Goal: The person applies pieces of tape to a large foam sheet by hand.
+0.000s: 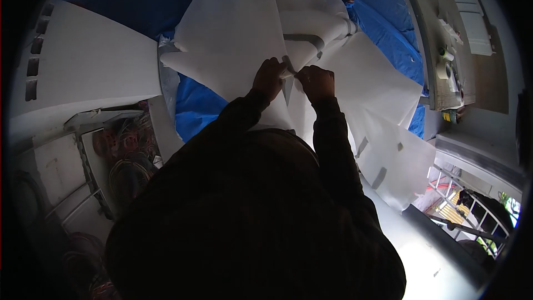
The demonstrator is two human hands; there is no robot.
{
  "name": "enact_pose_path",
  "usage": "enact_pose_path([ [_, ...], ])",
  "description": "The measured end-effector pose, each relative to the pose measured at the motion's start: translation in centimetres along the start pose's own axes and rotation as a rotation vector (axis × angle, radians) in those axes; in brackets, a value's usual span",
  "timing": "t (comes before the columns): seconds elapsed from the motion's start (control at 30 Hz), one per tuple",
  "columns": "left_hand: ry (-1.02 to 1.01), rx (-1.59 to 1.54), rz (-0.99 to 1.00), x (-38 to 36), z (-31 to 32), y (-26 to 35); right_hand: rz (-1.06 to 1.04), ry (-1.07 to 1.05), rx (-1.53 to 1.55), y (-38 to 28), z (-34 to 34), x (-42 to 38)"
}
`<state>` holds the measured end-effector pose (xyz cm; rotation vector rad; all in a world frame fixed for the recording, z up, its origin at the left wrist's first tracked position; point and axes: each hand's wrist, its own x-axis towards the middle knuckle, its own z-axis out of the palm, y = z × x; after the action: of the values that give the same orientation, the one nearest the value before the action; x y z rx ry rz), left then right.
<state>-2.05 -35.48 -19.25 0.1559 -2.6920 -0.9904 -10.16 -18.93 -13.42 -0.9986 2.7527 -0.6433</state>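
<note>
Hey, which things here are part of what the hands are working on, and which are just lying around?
In hand:
left hand
right hand
strip of tape
white paper sheets
blue tarp

Lying about:
tape rolls on the ledge
coiled cables

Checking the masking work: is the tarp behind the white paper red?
No, the tarp showing around the white paper is blue.

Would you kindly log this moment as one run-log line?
left hand: pinching tape strip | right hand: pinching same strip | under hands: white paper | below: blue tarp
</note>
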Motion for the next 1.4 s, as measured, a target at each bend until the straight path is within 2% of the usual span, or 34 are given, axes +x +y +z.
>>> enact_pose_path([
  [0.07,0.007,0.024,0.049,-0.4,0.2,0.0,0.115,-0.122,0.251,0.8,-0.3,0.8],
  [0.1,-0.047,0.036,0.038,-0.5,0.2,-0.2,0.108,-0.121,0.252,1.3,-0.4,1.0],
  [0.27,-0.04,-0.001,0.114,-1.1,0.4,0.0,0.139,-0.197,0.542,2.9,-0.7,0.1],
  [0.33,-0.049,-0.027,0.132,-0.6,0.4,0.3,0.109,-0.212,0.557,3.5,-0.8,0.1],
  [0.4,-0.156,-0.055,0.015,-0.1,0.3,0.7,0.088,-0.232,0.572,4.2,-0.6,-0.4],
  [0.47,-0.231,-0.084,-0.04,1.1,-0.8,2.4,0.025,-0.133,0.428,4.0,-0.8,-0.4],
  [0.53,0.18,-0.131,0.198,2.0,-1.6,5.2,-0.002,-0.136,0.38,3.8,-1.9,-0.3],
  [0.57,0.222,-0.056,0.3,3.1,-1.5,5.4,-0.099,-0.094,0.255,3.5,-2.4,0.0],
  [0.6,0.212,-0.061,0.304,4.3,-1.2,4.5,-0.191,-0.055,0.129,3.4,-2.7,0.1],
  [0.67,-0.15,-0.106,0.499,6.9,-1.0,3.3,-0.235,-0.03,0.086,4.0,-3.2,-0.1],
  [0.7,-0.211,-0.059,0.475,7.6,-0.9,3.5,-0.156,-0.05,-0.015,4.0,-3.3,-0.3],
  [0.77,-0.244,-0.045,0.512,7.9,-0.8,3.9,-0.032,-0.091,-0.176,4.5,-2.3,0.1],
  [0.87,-0.285,-0.031,0.58,8.1,-0.3,3.9,-0.015,-0.041,-0.117,5.5,-1.6,0.0],
  [0.9,-0.32,-0.081,0.528,8.1,-0.1,3.7,-0.004,-0.037,-0.111,5.7,-1.5,0.0],
  [0.97,-0.372,-0.135,0.48,8.3,-0.1,3.8,-0.128,-0.02,-0.023,5.6,-2.2,-0.2],
  [1.1,-0.414,-0.072,0.558,9.6,-0.4,3.7,-0.023,-0.085,0.011,5.8,-1.9,0.1],
  [1.27,-0.48,0.022,0.599,10.2,-0.6,3.6,-0.044,-0.086,-0.098,6.5,-0.1,-0.1],
  [1.33,-0.532,0.016,0.663,10.8,-0.4,3.4,-0.049,-0.095,-0.076,6.8,0.0,0.1],
  [1.4,-0.557,-0.058,0.642,11.8,0.4,3.0,-0.064,-0.107,-0.058,6.9,-0.2,0.3],
])
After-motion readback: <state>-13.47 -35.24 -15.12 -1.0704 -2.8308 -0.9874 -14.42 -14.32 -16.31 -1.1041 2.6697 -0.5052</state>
